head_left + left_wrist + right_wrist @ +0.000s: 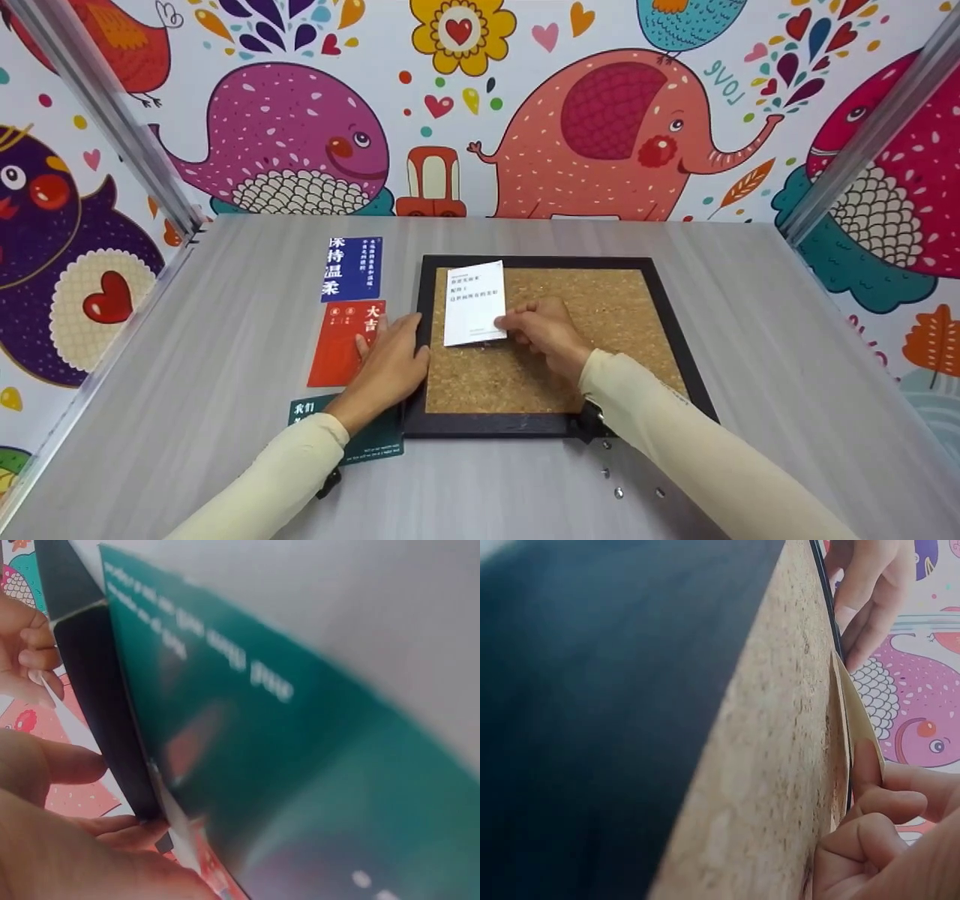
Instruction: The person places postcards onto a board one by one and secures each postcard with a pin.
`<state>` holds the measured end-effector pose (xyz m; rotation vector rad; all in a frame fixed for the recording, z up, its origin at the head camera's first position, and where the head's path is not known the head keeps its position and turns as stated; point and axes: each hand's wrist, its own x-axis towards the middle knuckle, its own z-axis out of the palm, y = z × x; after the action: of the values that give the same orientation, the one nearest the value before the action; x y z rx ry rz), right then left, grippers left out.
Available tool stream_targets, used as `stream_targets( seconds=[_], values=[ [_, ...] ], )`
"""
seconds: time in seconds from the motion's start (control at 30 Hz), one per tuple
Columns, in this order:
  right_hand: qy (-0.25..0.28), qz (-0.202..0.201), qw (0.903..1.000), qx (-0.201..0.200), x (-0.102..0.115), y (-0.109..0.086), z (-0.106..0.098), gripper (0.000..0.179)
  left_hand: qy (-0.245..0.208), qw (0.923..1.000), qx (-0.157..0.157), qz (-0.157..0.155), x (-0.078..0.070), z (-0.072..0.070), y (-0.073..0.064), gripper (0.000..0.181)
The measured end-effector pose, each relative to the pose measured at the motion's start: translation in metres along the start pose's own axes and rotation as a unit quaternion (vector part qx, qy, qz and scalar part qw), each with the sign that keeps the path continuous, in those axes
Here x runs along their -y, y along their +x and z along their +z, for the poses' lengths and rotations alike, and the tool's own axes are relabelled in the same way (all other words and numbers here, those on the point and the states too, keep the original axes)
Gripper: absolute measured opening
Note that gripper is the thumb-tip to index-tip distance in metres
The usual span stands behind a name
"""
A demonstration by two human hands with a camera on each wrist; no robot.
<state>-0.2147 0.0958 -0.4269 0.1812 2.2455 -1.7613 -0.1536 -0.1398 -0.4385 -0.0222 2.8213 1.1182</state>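
Note:
A white card (pixel 475 307) with dark printed text lies over the upper left of a cork board (pixel 555 360) in a black frame. My right hand (pixel 551 330) pinches this card at its lower right corner between thumb and fingers. The right wrist view shows the held edge of the card lifted off the cork. My left hand (pixel 390 360) rests at the board's left frame edge, thumb and forefinger touching the black border. Its other fingers reach over a red card (pixel 337 349) on the table.
Above the red card lies a blue card (pixel 352 268); below it a green card (pixel 375 435) sits partly under the left forearm. Several small silver pins (pixel 619 493) are scattered in front of the board's lower right. Printed cartoon walls and metal posts (pixel 862 127) enclose the table.

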Motion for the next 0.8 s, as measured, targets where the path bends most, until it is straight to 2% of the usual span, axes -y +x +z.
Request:
stream_targets(
  seconds=[0.13, 0.33, 0.53, 0.63, 0.8],
  values=[
    [-0.008, 0.000, 1.0000, -0.001, 0.002, 0.002, 0.002, 0.012, -0.004, 1.0000, 0.003, 0.003, 0.000, 0.001, 0.000, 0.064],
    [-0.046, -0.013, 0.9988, -0.002, 0.005, 0.007, 0.006, 0.026, 0.002, 0.9999, 0.003, 0.013, -0.001, 0.000, -0.001, 0.063],
    [-0.106, -0.045, 0.9926, 0.037, 0.007, 0.010, 0.010, 0.024, 0.012, 0.9998, 0.001, 0.016, -0.001, 0.000, -0.001, 0.063],
    [-0.159, -0.059, 0.9846, 0.042, 0.009, 0.010, 0.010, 0.022, 0.014, 0.9998, 0.003, 0.016, -0.001, 0.000, -0.001, 0.063],
    [-0.275, -0.089, 0.9568, 0.034, 0.009, 0.012, 0.007, 0.026, 0.019, 0.9995, -0.003, 0.024, -0.001, 0.000, 0.000, 0.063]
  ],
)
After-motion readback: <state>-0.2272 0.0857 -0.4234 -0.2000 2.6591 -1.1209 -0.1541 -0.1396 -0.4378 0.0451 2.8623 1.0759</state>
